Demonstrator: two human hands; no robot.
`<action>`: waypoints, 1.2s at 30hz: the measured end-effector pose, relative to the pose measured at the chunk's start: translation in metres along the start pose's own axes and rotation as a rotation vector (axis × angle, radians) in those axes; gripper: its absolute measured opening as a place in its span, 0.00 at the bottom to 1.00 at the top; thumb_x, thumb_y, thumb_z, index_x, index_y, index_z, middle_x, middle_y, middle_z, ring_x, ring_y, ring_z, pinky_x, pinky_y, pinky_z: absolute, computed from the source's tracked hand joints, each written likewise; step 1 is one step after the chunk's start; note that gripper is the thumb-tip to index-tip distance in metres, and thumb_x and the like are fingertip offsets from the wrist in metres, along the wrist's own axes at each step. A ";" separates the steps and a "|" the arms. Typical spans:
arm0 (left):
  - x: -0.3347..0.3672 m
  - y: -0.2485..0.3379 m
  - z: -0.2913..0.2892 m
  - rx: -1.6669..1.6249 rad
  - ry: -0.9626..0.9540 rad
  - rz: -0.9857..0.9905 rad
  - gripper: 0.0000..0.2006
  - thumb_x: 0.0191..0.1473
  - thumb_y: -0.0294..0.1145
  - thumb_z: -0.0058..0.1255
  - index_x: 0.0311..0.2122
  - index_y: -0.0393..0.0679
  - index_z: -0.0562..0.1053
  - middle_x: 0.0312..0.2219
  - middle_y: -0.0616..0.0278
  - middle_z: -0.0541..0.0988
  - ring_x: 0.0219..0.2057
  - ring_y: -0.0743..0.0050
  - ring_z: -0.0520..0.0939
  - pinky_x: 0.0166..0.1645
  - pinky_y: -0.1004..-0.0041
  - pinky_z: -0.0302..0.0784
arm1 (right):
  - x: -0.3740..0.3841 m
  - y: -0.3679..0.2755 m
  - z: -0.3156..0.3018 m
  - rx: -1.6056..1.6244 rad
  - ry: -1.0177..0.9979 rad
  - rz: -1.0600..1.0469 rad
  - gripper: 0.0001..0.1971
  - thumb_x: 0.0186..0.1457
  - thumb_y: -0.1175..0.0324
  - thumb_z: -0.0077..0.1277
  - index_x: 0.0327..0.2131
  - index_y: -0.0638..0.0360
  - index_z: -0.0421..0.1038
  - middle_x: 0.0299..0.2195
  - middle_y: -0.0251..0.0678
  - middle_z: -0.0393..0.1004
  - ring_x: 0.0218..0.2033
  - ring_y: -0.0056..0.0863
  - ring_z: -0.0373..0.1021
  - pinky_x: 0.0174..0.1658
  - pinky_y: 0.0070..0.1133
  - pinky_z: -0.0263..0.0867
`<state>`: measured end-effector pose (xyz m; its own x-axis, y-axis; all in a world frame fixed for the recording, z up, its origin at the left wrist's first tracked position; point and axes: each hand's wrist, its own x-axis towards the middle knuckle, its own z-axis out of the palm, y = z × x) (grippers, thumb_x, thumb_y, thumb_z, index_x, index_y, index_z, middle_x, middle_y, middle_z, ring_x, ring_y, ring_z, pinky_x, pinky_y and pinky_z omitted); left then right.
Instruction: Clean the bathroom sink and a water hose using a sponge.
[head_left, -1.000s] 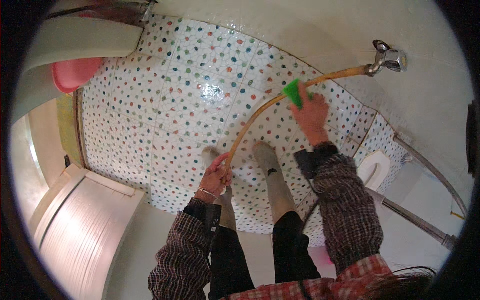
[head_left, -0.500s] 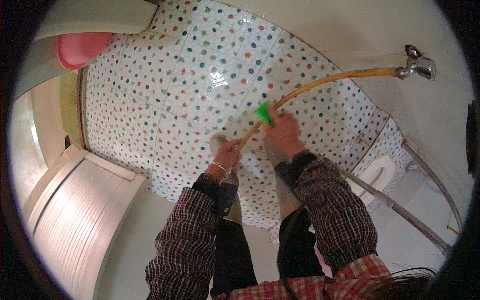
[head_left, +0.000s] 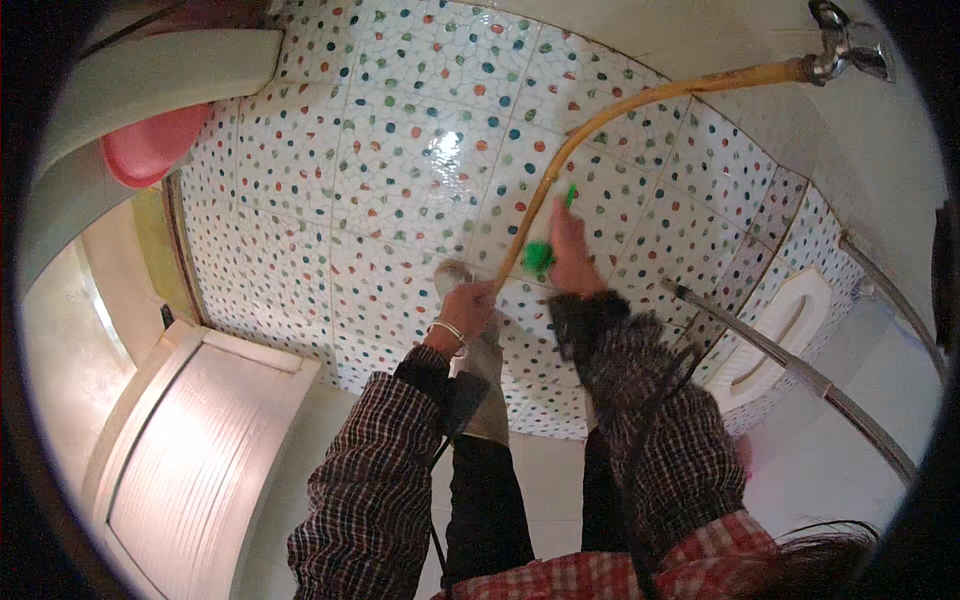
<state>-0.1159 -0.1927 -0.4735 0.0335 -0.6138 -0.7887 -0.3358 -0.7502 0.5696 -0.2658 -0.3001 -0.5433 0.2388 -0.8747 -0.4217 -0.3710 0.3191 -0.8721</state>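
Observation:
A yellow hose (head_left: 577, 137) curves down from the chrome tap (head_left: 848, 52) on the right wall. Its lower end is in my left hand (head_left: 467, 308), closed around it above my left boot (head_left: 453, 272). My right hand (head_left: 572, 255) is just right of the hose, apart from it and blurred by motion. In it is a small bright green thing (head_left: 538, 257), showing on both sides of the hand; whether it is a pad or a brush I cannot make out.
White floor tiles (head_left: 420, 190) with coloured dots lie beneath. A pink basin (head_left: 155, 150) is at the upper left. A white squat toilet (head_left: 775, 335) and a grey pipe (head_left: 790, 365) are on the right. A ribbed pale panel (head_left: 200, 440) stands at the lower left.
My right hand has come off the hose and moved slightly right, turning the green thing. My left hand still grips the hose end. The whole view has shifted a little.

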 end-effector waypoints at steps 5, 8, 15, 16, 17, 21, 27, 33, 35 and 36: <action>-0.008 -0.034 0.008 -0.361 -0.047 -0.091 0.11 0.49 0.29 0.39 0.38 0.40 0.69 0.13 0.69 0.67 0.14 0.85 0.65 0.18 0.81 0.62 | 0.027 -0.050 0.031 0.174 0.067 0.506 0.27 0.50 0.52 0.34 0.46 0.67 0.54 0.35 0.50 0.65 0.37 0.43 0.63 0.38 0.29 0.58; -0.003 -0.003 -0.004 -0.045 -0.002 -0.018 0.10 0.50 0.28 0.39 0.37 0.40 0.69 0.13 0.70 0.66 0.14 0.86 0.65 0.18 0.82 0.61 | -0.050 -0.045 0.049 0.084 -0.009 0.500 0.28 0.49 0.56 0.37 0.49 0.66 0.50 0.39 0.51 0.63 0.41 0.43 0.61 0.42 0.29 0.57; -0.031 -0.044 -0.012 -0.275 -0.119 0.009 0.11 0.49 0.28 0.38 0.38 0.39 0.69 0.14 0.69 0.68 0.14 0.86 0.67 0.17 0.82 0.61 | 0.015 -0.096 0.038 -0.013 0.059 0.499 0.37 0.38 0.71 0.48 0.51 0.70 0.39 0.40 0.55 0.60 0.40 0.42 0.62 0.42 0.29 0.58; -0.017 -0.020 0.006 -0.310 -0.157 0.041 0.11 0.49 0.28 0.38 0.38 0.39 0.69 0.14 0.69 0.68 0.14 0.86 0.67 0.17 0.82 0.61 | 0.046 -0.079 0.004 0.022 0.038 0.481 0.37 0.37 0.71 0.48 0.51 0.66 0.41 0.39 0.52 0.61 0.40 0.40 0.62 0.42 0.29 0.59; -0.013 0.015 0.007 -0.418 -0.210 -0.042 0.11 0.49 0.28 0.38 0.38 0.38 0.69 0.14 0.69 0.68 0.15 0.86 0.67 0.17 0.83 0.62 | 0.060 -0.064 -0.013 0.083 -0.001 0.469 0.36 0.36 0.72 0.49 0.51 0.62 0.43 0.39 0.50 0.61 0.40 0.37 0.61 0.42 0.28 0.59; -0.012 -0.007 -0.001 -0.130 -0.087 0.020 0.11 0.49 0.28 0.38 0.37 0.37 0.69 0.14 0.70 0.67 0.14 0.87 0.65 0.17 0.84 0.60 | 0.012 -0.064 0.035 -0.254 0.075 0.464 0.41 0.33 0.74 0.50 0.52 0.65 0.39 0.36 0.49 0.64 0.33 0.38 0.65 0.34 0.27 0.63; -0.014 -0.022 -0.024 -0.501 -0.191 -0.062 0.10 0.50 0.31 0.40 0.36 0.39 0.69 0.13 0.73 0.64 0.13 0.88 0.62 0.16 0.85 0.59 | -0.060 -0.041 0.026 0.370 -0.316 0.240 0.26 0.42 0.67 0.49 0.45 0.62 0.52 0.33 0.39 0.65 0.34 0.29 0.64 0.38 0.22 0.61; -0.007 0.029 -0.031 -0.472 -0.450 -0.229 0.10 0.50 0.36 0.42 0.32 0.43 0.72 0.13 0.73 0.65 0.14 0.88 0.63 0.17 0.85 0.58 | 0.026 -0.038 -0.027 0.866 -0.216 0.326 0.27 0.50 0.45 0.31 0.36 0.64 0.61 0.26 0.38 0.68 0.31 0.27 0.66 0.37 0.22 0.63; -0.008 0.023 -0.036 -0.520 -0.458 -0.238 0.11 0.50 0.37 0.42 0.33 0.44 0.72 0.13 0.73 0.65 0.14 0.88 0.62 0.16 0.85 0.57 | 0.020 -0.044 -0.018 1.190 -0.192 0.542 0.31 0.46 0.39 0.31 0.35 0.63 0.61 0.28 0.39 0.67 0.31 0.28 0.66 0.33 0.25 0.65; -0.007 0.024 -0.037 -0.572 -0.467 -0.240 0.11 0.50 0.38 0.42 0.34 0.44 0.72 0.13 0.73 0.65 0.13 0.88 0.62 0.16 0.85 0.57 | 0.004 -0.040 -0.010 1.192 -0.192 0.540 0.31 0.46 0.39 0.31 0.35 0.63 0.61 0.28 0.39 0.67 0.31 0.28 0.66 0.33 0.25 0.65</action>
<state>-0.0896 -0.2148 -0.4458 -0.3994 -0.3465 -0.8488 0.1730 -0.9377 0.3014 -0.2589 -0.3202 -0.5072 0.4703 -0.5032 -0.7250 0.5288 0.8184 -0.2250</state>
